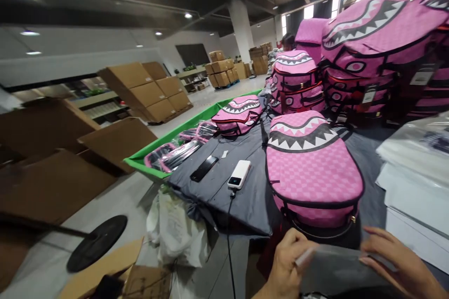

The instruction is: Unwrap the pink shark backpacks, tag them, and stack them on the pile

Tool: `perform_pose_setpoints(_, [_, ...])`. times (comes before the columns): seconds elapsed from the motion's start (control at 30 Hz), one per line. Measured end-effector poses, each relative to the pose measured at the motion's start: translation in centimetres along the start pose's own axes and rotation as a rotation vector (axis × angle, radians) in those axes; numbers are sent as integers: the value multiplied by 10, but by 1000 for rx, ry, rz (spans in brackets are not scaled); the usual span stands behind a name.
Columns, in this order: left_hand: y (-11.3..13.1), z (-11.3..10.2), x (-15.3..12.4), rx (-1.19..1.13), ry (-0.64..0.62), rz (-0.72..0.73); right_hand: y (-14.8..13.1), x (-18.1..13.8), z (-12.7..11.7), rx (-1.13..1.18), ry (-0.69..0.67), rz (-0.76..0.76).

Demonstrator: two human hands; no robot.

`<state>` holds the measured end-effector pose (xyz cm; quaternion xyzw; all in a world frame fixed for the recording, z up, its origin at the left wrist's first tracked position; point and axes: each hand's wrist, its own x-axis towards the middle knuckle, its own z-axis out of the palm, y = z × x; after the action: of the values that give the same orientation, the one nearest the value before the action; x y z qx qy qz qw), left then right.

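My left hand [291, 259] is closed on the edge of a clear plastic bag [336, 264] low in the view. Against the bag's other side is my right hand [396, 259], its fingers stretched out and apart. Just beyond both hands, a pink checkered backpack [315, 173] with a shark-mouth print lies on the grey-covered table [252, 210]. Its black handle and lower edge face me. The lower part of the bag runs out of the frame.
Stacked pink backpacks [379, 32] rise at the back right. Plastic bags [417, 191] lie piled at right. A white power bank [239, 174] with a cable and a black phone [204, 168] lie left. A green-rimmed bin [140, 161] adjoins the table; cartons [150, 93] stand beyond.
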<state>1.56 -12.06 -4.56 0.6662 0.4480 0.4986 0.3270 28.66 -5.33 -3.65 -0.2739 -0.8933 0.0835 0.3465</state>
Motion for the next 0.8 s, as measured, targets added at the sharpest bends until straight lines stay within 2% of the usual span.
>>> perform_pose_setpoints(0.07, [-3, -11, 5, -85, 152, -220, 0, 1, 13, -10, 31, 74])
perform_pose_setpoints(0.13, [-10, -19, 15, -159, 305, -353, 0, 4, 24, -91, 51, 61])
perform_pose_setpoints(0.17, [-14, -22, 22, -189, 341, -391, 1, 6, 28, -151, 66, 44])
perform_pose_setpoints(0.27, [-22, -28, 37, -176, 317, -430, 3, 10, 35, -271, 90, 23])
perform_pose_setpoints(0.33, [-18, -32, 39, -44, 320, -401, 1, 11, 36, -245, 78, -11])
perform_pose_setpoints(0.4, [-6, -34, 35, 173, 404, -274, -3, 12, 35, -202, 60, -52])
perform_pose_setpoints(0.5, [18, -28, 26, 491, 535, 132, -8, 9, 33, -202, 19, -72])
perform_pose_setpoints(0.57, [28, -17, 23, 594, 466, 401, -8, 5, 33, -219, 18, -106])
perform_pose_setpoints(0.63, [26, -3, 25, 626, 337, 553, -5, 2, 34, -247, 27, -144])
perform_pose_setpoints(0.7, [15, 9, 31, 655, 231, 615, -2, 1, 36, -268, 38, -169])
perform_pose_setpoints(0.8, [-10, 16, 41, 700, 68, 620, -1, 2, 36, -275, 46, -208])
